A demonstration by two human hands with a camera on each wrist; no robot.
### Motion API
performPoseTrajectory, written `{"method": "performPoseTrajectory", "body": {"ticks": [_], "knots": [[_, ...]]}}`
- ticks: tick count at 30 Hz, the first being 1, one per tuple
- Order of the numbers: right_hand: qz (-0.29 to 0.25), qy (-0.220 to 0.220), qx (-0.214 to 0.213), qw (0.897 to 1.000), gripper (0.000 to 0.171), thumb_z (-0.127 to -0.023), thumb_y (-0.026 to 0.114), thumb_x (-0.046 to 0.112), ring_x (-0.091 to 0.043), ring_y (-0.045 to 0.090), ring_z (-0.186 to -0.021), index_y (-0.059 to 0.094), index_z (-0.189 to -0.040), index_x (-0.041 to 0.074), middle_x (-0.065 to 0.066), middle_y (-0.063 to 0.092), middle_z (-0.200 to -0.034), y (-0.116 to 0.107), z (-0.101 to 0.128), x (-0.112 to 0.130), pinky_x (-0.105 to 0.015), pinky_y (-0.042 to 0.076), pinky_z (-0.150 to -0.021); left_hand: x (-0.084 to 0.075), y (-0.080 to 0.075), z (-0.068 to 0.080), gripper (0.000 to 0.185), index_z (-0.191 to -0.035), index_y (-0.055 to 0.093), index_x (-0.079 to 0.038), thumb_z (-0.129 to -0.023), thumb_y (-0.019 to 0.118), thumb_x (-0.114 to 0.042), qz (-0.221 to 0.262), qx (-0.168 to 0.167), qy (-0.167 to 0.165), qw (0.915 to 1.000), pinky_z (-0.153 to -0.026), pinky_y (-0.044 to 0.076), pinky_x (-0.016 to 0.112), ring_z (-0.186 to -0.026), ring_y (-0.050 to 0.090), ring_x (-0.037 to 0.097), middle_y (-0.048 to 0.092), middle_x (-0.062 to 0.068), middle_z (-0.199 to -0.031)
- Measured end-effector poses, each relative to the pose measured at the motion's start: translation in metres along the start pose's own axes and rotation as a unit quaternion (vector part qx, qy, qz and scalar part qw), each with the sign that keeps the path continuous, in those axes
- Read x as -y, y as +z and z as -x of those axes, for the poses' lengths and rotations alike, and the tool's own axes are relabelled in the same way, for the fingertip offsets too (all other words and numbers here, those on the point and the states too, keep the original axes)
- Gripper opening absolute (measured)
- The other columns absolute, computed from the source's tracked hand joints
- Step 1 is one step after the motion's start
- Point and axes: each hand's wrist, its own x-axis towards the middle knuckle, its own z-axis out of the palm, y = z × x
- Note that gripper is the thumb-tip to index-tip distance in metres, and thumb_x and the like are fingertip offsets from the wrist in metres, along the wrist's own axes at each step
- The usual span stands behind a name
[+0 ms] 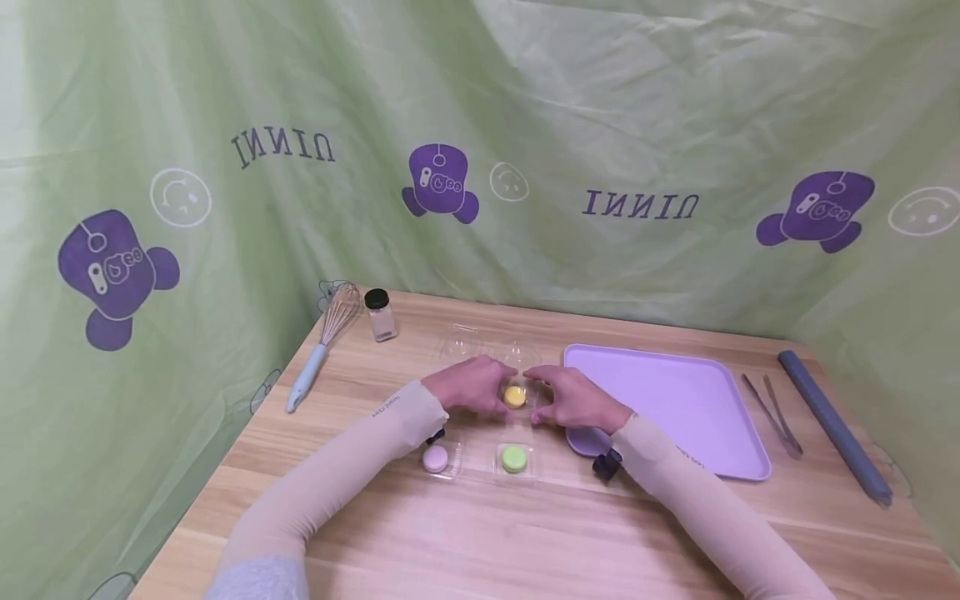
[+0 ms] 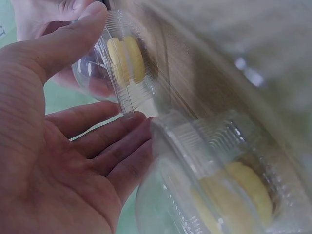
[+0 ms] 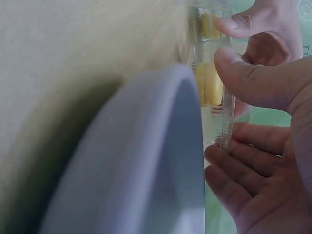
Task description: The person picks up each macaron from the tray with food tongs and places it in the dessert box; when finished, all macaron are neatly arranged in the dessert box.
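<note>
Yellow macaron (image 1: 514, 397) sits in its clear clamshell (image 1: 517, 392) at the table's (image 1: 465, 533) centre. Your left hand (image 1: 468, 385) at 9 o'clock and right hand (image 1: 573, 400) at 3 o'clock pinch the clamshell, thumbs pressing its rim, fingers beneath.

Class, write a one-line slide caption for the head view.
Both hands, left and right, hold a clear box with a yellow macaron beside a purple tray.

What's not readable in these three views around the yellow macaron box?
- Head: clear box lid, latched or not; left hand and right hand cover its sides.
- Left wrist: lower-right box with a yellow macaron is blurred and cut by the edge.
- Right wrist: purple tray rim blocks the tabletop.
- Head: jar contents too small.
</note>
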Motion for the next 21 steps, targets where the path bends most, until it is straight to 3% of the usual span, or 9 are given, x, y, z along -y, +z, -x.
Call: {"method": "performPoseTrajectory", "body": {"ticks": [2,7,10,13,17,19,21], "knots": [[0.0,0.002,-0.002,1.0,0.078,-0.071,0.091,0.033,-0.028,0.068,-0.114,0.06,-0.136,0.003,-0.015,0.069,-0.131,-0.001,0.0,0.0,-0.045,0.058,-0.101,0.001,-0.001,0.0,0.083,-0.148,0.05,-0.006,-0.079,0.086,-0.036,0.001,-0.002,-0.002,1.0,-0.084,0.056,0.022,-0.069,0.059,0.007,0.073,0.003,-0.103],[0.001,0.008,-0.002,1.0,0.079,-0.071,0.091,0.034,-0.031,0.068,-0.115,0.059,-0.136,0.002,-0.016,0.069,-0.131,-0.002,0.002,0.0,-0.048,0.058,-0.101,0.003,-0.001,0.002,0.088,-0.15,0.048,-0.007,-0.078,0.086,-0.04,0.019,0.002,-0.013,0.9997,-0.079,0.056,0.024,-0.063,0.055,0.01,0.063,-0.003,-0.077],[-0.001,0.014,-0.003,1.0,0.08,-0.072,0.09,0.035,-0.034,0.066,-0.12,0.059,-0.138,0.004,-0.016,0.067,-0.134,-0.003,0.004,-0.001,-0.05,0.056,-0.104,0.005,-0.005,0.006,0.089,-0.149,0.048,-0.005,-0.077,0.086,-0.043,0.027,-0.009,-0.013,0.9995,-0.096,0.058,0.031,-0.069,0.061,0.012,0.065,-0.002,-0.075],[0.001,0.019,-0.008,1.0,0.078,-0.073,0.09,0.035,-0.034,0.067,-0.12,0.059,-0.138,0.005,-0.015,0.067,-0.135,-0.007,0.005,-0.002,-0.049,0.056,-0.104,0.009,-0.013,0.01,0.088,-0.146,0.052,-0.003,-0.076,0.087,-0.044,0.037,-0.037,-0.008,0.9986,-0.113,0.05,0.04,-0.082,0.068,0.019,0.076,0.006,-0.105],[-0.003,0.023,-0.03,0.999,0.072,-0.076,0.088,0.033,-0.032,0.071,-0.108,0.061,-0.137,0.006,-0.015,0.069,-0.131,-0.013,0.006,-0.002,-0.047,0.06,-0.094,0.015,-0.03,0.019,0.082,-0.143,0.055,-0.004,-0.078,0.086,-0.043,0.053,-0.08,-0.01,0.9953,-0.117,0.046,0.044,-0.118,0.067,0.028,0.062,0.012,-0.144],[-0.022,0.026,-0.053,0.998,0.07,-0.077,0.088,0.03,-0.034,0.071,-0.105,0.061,-0.136,0.004,-0.017,0.069,-0.131,-0.019,0.006,-0.002,-0.048,0.061,-0.092,0.021,-0.04,0.024,0.081,-0.145,0.053,-0.006,-0.08,0.084,-0.043,0.066,-0.096,-0.016,0.9931,-0.117,0.046,0.045,-0.133,0.059,0.03,0.06,0.012,-0.146],[-0.046,0.037,-0.081,0.995,0.071,-0.078,0.087,0.029,-0.037,0.07,-0.108,0.058,-0.139,0.004,-0.017,0.067,-0.135,-0.026,0.004,0.0,-0.051,0.06,-0.095,0.029,-0.052,0.03,0.083,-0.147,0.05,-0.007,-0.081,0.083,-0.044,0.084,-0.111,-0.019,0.9902,-0.118,0.045,0.047,-0.136,0.056,0.03,0.058,0.011,-0.148]]}}
